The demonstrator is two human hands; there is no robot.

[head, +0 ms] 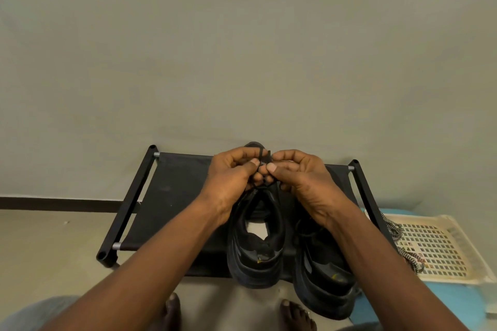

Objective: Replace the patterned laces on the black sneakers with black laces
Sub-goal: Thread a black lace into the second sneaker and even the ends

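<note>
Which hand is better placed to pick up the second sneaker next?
Probably the right hand: the second sneaker lies just under its forearm, while the left hand is beyond the first sneaker. Both pinch the black lace, so either must let go.

Matt black cloth rack, perforated cream plastic basket, slightly glossy sneakers

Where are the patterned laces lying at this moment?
In the head view, the patterned laces lie at the right, over the left edge of the cream tray, just beside the right end of the rack.
</note>
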